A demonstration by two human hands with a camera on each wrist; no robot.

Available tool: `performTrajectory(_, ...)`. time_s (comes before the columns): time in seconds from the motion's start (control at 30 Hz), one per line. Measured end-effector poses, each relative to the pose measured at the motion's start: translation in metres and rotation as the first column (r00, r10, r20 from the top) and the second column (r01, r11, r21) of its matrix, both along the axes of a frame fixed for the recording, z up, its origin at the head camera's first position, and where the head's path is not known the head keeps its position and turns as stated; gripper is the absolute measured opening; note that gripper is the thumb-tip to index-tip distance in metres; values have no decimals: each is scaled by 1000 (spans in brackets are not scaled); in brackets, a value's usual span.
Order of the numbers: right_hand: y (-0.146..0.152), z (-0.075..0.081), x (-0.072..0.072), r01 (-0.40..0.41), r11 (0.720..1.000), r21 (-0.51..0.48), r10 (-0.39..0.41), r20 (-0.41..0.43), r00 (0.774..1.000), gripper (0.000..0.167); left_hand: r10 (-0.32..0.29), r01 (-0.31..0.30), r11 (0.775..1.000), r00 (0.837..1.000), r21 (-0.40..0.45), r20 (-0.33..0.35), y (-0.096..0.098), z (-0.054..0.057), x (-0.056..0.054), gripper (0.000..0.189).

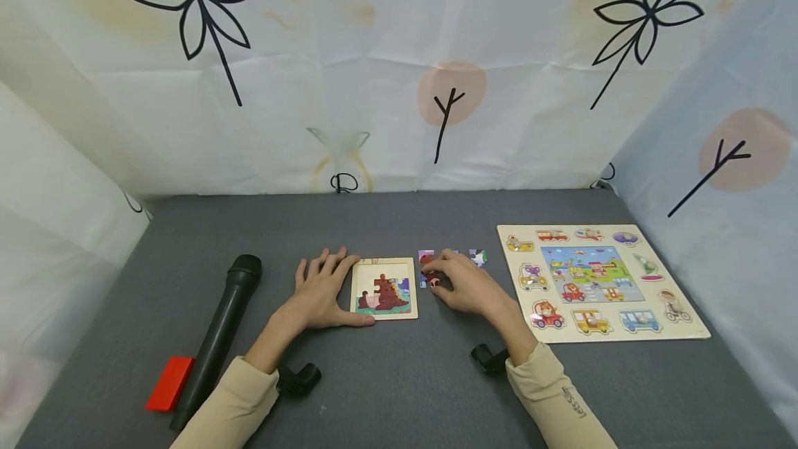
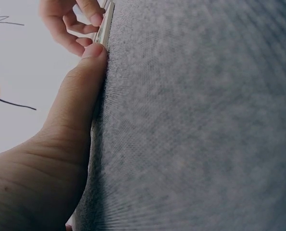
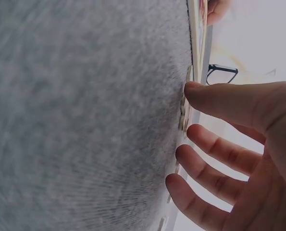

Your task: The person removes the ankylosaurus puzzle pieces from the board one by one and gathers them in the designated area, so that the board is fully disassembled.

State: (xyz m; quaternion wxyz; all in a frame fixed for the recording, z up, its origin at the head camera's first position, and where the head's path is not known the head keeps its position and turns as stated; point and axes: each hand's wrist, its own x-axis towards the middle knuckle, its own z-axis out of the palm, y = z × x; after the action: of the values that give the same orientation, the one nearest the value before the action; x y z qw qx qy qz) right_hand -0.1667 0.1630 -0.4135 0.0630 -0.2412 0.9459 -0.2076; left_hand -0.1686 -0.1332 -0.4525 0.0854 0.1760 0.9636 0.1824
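Largest element: the pale cloth backdrop (image 1: 374,33), printed with black line flowers and with small trees on peach discs, rising beyond 12 o'clock. Below it lies the grey surface (image 1: 399,400). Clock directions are read from the puzzle frame, with 12 at the far edge of the surface. The picture board (image 1: 598,234), a cream panel with vehicle figures around a central town scene, lies flat at 3 o'clock, well apart from the frame. Beige sleeves (image 1: 555,386) enter from 5 and 7 o'clock. The black microphone (image 1: 215,335) lies between 8 and 9 o'clock, its head pointing toward 1. Of the hands, the left hand (image 1: 321,296) is at 9 o'clock, spread, its thumb along the frame's near edge and its index finger at the far left corner. The right hand (image 1: 467,283), at 3 o'clock, is bent over loose pieces, thumb and index finger at one of them; whether they pinch it cannot be told. The puzzle frame (image 1: 414,289) lies flat between the hands, near the middle of the surface; a reddish-brown dinosaur is partly assembled inside, bare backing showing toward 10 o'clock. The red block (image 1: 170,383) is at 8 o'clock, just beside the microphone. Black wrist devices (image 1: 300,380) sit at 4 and between 7 and 8 o'clock. Smallest: loose pieces (image 1: 478,257) between 2 and 3 o'clock, some partly hidden by the right hand
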Motion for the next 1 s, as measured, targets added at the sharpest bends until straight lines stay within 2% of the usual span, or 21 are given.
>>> performTrajectory(0.23,-12,7,0,-17,1000,-12,17,-16,1000,33,1,-1,1000,1000,-2,2,-1,0,1,112)
performTrajectory(0.5,-34,12,-2,-62,998,-28,62,9,998,35,4,-4,1000,1000,-21,-4,0,0,0,113)
performTrajectory(0.7,-52,11,-4,-135,989,-55,137,30,990,34,-1,0,1000,1000,-23,-22,1,2,0,113)
performTrajectory(0.87,-66,10,-3,-135,989,-64,139,76,987,34,-12,11,999,999,-32,-47,1,4,2,113)
performTrajectory(1.0,-73,9,-3,-143,990,-21,144,80,986,38,-31,29,999,997,-35,-69,2,7,4,112)
